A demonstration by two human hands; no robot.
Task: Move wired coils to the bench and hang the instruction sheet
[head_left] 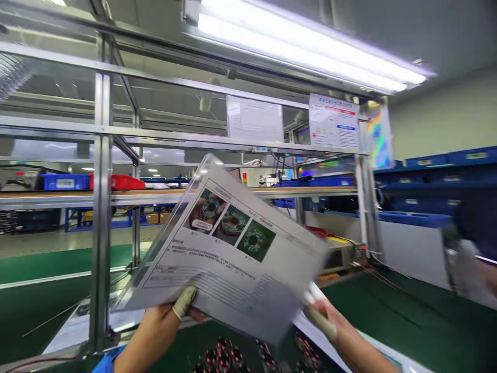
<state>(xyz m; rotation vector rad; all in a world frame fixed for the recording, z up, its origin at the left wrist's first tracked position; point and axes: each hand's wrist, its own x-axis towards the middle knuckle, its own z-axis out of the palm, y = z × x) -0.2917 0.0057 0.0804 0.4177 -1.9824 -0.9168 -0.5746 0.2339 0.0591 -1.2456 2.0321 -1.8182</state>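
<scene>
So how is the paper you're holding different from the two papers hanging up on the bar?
The held sheet is tilted, gripped by the left hand and right hand, and shows three round-part photos. The hanging sheets hang straight, untouched; one has red and yellow marks. All are printed white pages.

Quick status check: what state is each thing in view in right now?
Laminated instruction sheet: held up, tilted, blurred.
Left hand: gripping the sheet's lower edge, thumb in a finger cot.
Right hand: gripping the sheet's right corner.
Overhead light: on.
Small coil parts: lying below the sheet.
Hanging papers: clipped to the frame.
</scene>
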